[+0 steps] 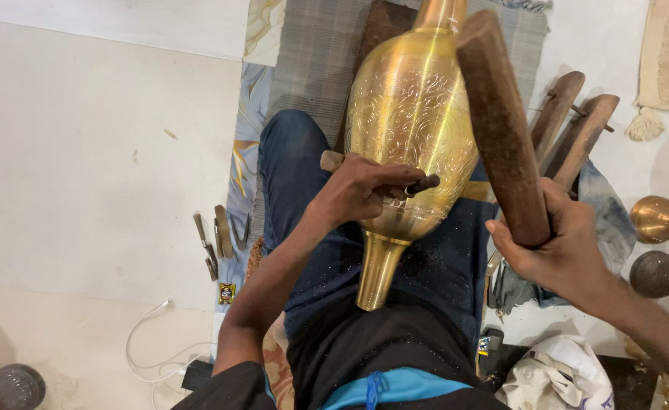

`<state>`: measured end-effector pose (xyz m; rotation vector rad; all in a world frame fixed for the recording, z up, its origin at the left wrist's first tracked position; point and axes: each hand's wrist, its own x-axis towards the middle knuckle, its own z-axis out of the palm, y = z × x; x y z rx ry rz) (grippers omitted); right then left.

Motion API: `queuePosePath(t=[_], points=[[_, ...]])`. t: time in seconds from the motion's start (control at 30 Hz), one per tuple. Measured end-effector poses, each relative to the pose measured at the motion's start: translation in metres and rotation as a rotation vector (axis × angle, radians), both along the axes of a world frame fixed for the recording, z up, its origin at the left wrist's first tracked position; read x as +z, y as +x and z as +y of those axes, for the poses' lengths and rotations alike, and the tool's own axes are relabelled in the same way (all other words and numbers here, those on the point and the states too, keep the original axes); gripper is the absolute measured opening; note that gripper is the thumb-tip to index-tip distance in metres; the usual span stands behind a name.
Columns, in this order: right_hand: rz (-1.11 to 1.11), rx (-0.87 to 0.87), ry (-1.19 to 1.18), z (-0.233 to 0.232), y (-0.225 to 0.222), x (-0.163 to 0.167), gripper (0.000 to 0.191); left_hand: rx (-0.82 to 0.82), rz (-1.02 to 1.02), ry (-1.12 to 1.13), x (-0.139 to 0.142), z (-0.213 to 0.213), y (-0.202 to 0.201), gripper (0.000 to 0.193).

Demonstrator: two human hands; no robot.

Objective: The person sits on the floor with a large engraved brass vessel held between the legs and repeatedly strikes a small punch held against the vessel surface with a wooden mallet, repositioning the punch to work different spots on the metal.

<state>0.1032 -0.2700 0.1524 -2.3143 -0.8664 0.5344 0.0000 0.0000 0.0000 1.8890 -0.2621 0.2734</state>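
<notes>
A large engraved brass vase (410, 129) lies across my lap on my blue trousers, its narrow foot pointing toward my body. My left hand (361, 190) rests on the vase's lower belly and grips a small wooden-handled chisel (425, 182), its tip against the metal. My right hand (558, 247) is closed around a thick brown wooden mallet stick (501, 121), raised above the right side of the vase.
Several small chisels (214, 239) lie on the floor at the left, with a white cable (148, 349) nearer me. Wooden pieces (570, 129) lean at the right. Two round brass and dark metal pieces (657, 247) sit at the far right, a white bag (558, 376) below.
</notes>
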Motion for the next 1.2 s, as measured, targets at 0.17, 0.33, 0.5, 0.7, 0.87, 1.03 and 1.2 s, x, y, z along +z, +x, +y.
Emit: queuePosePath(t=[0.17,0.33,0.5,0.7,0.87,1.03,1.2], points=[[-0.09,0.065,-0.271,0.024,-0.001,0.022,0.038,0.047,-0.049,-0.107,0.003,-0.004,-0.004,0.059],[0.01,0.121,-0.458,0.031,0.011,0.034,0.04,0.082,-0.066,-0.125,0.01,-0.004,-0.004,0.057],[0.047,-0.06,-0.1,0.033,-0.005,0.019,0.03,0.109,-0.073,-0.149,0.012,-0.007,-0.009,0.055],[-0.05,0.081,-0.121,0.033,-0.002,0.019,0.03,0.108,-0.126,-0.074,0.012,-0.004,-0.007,0.054],[-0.109,0.131,-0.237,0.024,0.005,0.023,0.032,0.001,-0.037,-0.073,0.005,0.004,-0.002,0.062],[-0.147,0.134,-0.114,0.03,0.0,0.019,0.036,0.003,-0.041,-0.048,-0.005,0.001,0.002,0.059],[-0.07,0.011,-0.012,0.039,0.004,0.023,0.035,0.028,-0.017,-0.148,-0.003,-0.003,-0.005,0.064]])
